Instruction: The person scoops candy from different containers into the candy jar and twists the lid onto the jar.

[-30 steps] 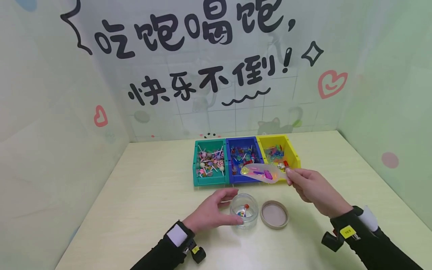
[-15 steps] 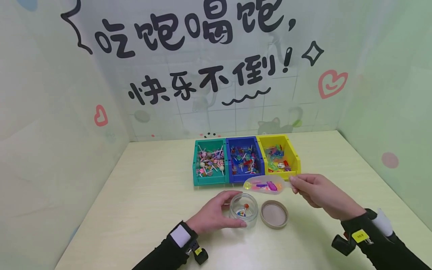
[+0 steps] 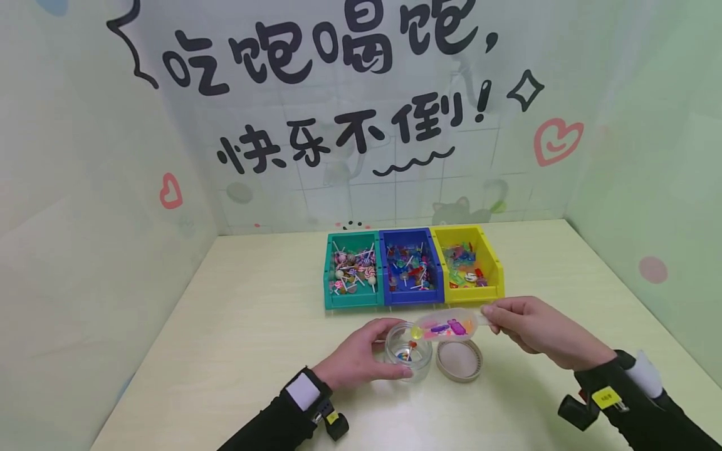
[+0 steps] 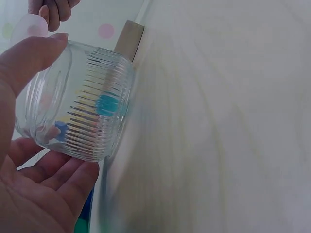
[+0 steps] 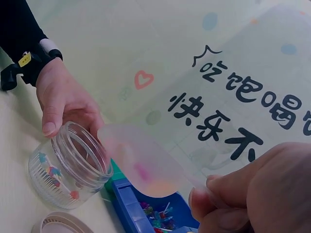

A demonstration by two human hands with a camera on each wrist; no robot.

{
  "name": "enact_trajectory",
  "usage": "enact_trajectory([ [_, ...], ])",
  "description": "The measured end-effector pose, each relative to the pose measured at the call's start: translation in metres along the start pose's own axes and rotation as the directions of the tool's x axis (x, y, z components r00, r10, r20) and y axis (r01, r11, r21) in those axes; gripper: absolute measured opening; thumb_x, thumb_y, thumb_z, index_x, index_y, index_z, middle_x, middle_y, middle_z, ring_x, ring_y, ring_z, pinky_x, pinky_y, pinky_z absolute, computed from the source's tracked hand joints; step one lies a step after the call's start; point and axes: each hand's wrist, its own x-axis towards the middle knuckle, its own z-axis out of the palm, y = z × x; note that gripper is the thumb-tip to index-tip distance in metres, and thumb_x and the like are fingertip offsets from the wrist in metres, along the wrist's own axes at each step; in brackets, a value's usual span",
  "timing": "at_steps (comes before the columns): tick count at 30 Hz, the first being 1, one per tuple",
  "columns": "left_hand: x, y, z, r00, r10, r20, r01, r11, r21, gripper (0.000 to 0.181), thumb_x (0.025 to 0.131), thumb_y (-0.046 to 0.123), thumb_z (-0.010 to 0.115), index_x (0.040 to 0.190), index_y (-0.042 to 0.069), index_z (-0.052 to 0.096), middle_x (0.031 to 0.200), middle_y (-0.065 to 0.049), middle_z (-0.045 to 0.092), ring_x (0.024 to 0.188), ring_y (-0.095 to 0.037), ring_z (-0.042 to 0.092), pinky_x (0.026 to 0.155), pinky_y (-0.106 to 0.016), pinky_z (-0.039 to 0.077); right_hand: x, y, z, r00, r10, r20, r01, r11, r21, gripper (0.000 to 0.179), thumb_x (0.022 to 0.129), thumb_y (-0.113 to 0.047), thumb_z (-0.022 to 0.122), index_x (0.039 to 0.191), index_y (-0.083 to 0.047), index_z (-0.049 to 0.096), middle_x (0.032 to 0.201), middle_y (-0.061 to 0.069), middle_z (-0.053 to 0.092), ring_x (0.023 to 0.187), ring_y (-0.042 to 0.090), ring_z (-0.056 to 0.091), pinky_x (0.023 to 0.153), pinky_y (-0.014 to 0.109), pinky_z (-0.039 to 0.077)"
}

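A clear glass jar [image 3: 414,360] with a ribbed wall stands on the table, a few small colourful pieces at its bottom. My left hand [image 3: 363,357] grips it from the left, thumb on the near side and fingers round the far side. Between thumb and fingers my right hand [image 3: 541,329] pinches the handle of a translucent plastic scoop [image 5: 141,160]. Pink, purple, orange and yellow pieces lie in the scoop. Its tip overlaps the jar's mouth in the head view, and in the right wrist view it shows right at the rim.
A round lid [image 3: 459,361] lies just right of the jar. Behind them stand a green bin [image 3: 354,302] of small lollipops, a blue bin [image 3: 413,297] of mixed pieces and a yellow bin [image 3: 496,275] of coloured pieces. A printed wall [image 3: 344,200] rises behind the table.
My right hand has brought the loaded scoop down and towards me, from over the blue and yellow bins to the jar's mouth. The left hand stays on the jar.
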Motion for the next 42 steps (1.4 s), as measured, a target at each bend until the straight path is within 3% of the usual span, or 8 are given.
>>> enact_trajectory([
  [13,0.002,-0.002,0.001,1.000,-0.007,0.008,0.007,1.000,-0.015,0.076,0.088,0.024,0.095,0.154,0.019,0.059,0.149,-0.002,0.063,0.140,-0.025,0.061,0.123,-0.050,0.051,0.000,-0.008,0.002,0.999,-0.046,0.022,0.048,0.995,-0.090,0.036,0.115,-0.034,0.059,0.099,-0.002,0.066,0.067,-0.004,0.034,0.053,0.015,0.026,0.051,0.029,0.023],
  [33,0.000,0.001,0.000,1.000,-0.022,0.003,0.022,1.000,-0.016,0.077,0.088,0.023,0.095,0.155,0.019,0.058,0.153,-0.003,0.061,0.143,-0.028,0.060,0.125,-0.053,0.049,-0.002,-0.026,0.007,0.999,-0.023,-0.034,0.015,0.978,-0.210,0.036,0.114,-0.037,0.061,0.099,-0.006,0.069,0.070,-0.002,0.038,0.057,0.015,0.032,0.053,0.027,0.025],
  [42,0.001,-0.001,0.000,1.000,-0.012,0.006,0.012,1.000,-0.022,0.075,0.088,0.022,0.095,0.154,0.019,0.059,0.150,-0.003,0.063,0.141,-0.026,0.060,0.124,-0.053,0.049,-0.002,-0.033,0.010,0.999,-0.032,-0.028,0.025,0.978,-0.208,0.034,0.113,-0.036,0.063,0.097,-0.006,0.070,0.075,-0.001,0.040,0.057,0.015,0.031,0.052,0.027,0.023],
])
